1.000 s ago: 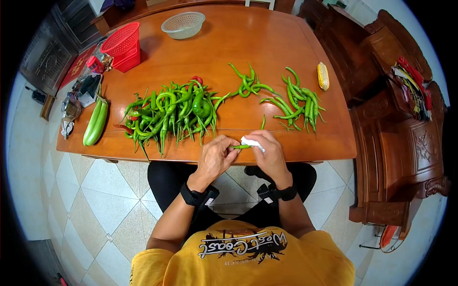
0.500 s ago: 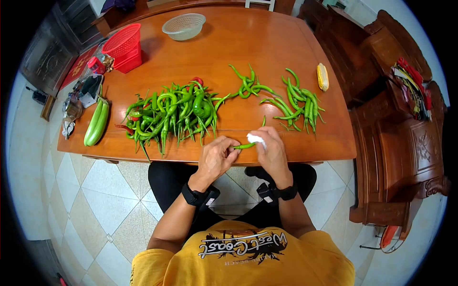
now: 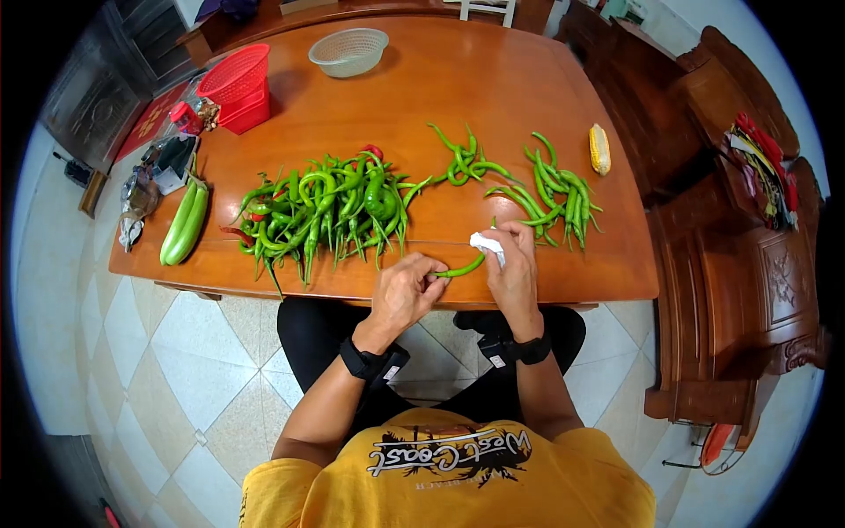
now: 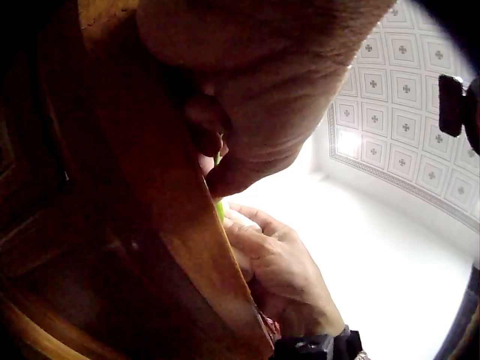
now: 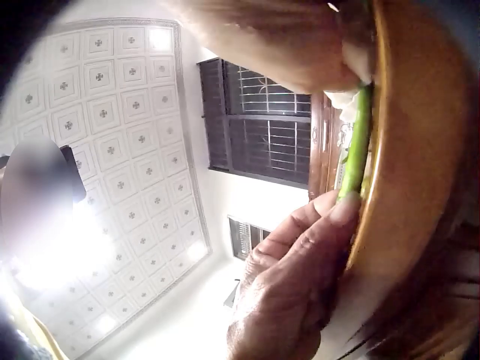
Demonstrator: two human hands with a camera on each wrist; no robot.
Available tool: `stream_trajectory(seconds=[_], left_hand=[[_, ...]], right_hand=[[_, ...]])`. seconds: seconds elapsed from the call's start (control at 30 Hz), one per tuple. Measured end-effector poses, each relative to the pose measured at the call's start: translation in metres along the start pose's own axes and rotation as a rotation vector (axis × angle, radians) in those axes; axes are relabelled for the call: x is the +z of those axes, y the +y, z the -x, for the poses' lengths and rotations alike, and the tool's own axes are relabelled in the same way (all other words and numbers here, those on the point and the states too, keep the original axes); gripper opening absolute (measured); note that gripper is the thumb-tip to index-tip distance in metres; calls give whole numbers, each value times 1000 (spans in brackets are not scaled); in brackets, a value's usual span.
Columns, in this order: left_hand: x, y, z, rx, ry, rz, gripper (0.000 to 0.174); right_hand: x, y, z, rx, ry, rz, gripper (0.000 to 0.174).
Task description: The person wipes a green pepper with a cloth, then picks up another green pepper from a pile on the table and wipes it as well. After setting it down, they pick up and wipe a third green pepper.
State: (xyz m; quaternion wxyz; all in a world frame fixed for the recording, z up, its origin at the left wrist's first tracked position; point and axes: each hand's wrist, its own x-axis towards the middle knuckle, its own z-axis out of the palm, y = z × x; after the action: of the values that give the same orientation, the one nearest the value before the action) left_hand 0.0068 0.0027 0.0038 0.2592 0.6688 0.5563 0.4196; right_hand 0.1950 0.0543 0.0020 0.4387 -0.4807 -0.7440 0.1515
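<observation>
In the head view my left hand (image 3: 401,292) pinches one end of a slim green chili pepper (image 3: 465,267) at the table's front edge. My right hand (image 3: 517,280) grips a crumpled white cloth or tissue (image 3: 488,245) at the pepper's other end. The right wrist view shows the pepper (image 5: 358,146) stretched between both hands, a bit of white (image 5: 343,103) beside its far end. Only a sliver of green (image 4: 220,211) shows between the hands in the left wrist view. Just beyond my right fingers the tip of another chili (image 3: 494,223) peeks out, its rest hidden.
A big heap of green chilies (image 3: 326,211) lies left, with smaller groups at centre (image 3: 462,163) and right (image 3: 563,194). Pale green eggplants (image 3: 183,224) rest further left. Red baskets (image 3: 236,79), a pale colander (image 3: 349,55) and a corn cob (image 3: 599,150) stand farther out.
My right hand has moved right and slightly away with the white cloth, baring more of the chili. The left hand keeps its pinch on the other end, almost in place.
</observation>
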Motion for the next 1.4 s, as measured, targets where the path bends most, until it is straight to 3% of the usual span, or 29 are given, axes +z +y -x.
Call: stream_trajectory(seconds=[0.4,0.57,0.7,0.9,1.03,1.13,1.4], left_hand=[[4,-6,1,79,46,-60,17],[4,-5,1,62,33,-43,17],[4,-5,1,59,38,-45,17],[4,-5,1,74,41,-56,17],[7,-5,2,82,73,-83,18],[7,-4,2,85,79,-83,18],[5,-2,1,106,77,-90,16]], right_hand=[[-4,-38,21,-60,-291,-265,19],[-6,-15,10,-74,-239,-134,21],[-9,-8,4,-48,-68,-45,20],[-11,-15,10,24,-124,-166,19],[-6,-35,16,-33,-255,-327,19],[-7,-24,13,-52,-233,-246,20],[-13,12,2,48,-5,-43,20]])
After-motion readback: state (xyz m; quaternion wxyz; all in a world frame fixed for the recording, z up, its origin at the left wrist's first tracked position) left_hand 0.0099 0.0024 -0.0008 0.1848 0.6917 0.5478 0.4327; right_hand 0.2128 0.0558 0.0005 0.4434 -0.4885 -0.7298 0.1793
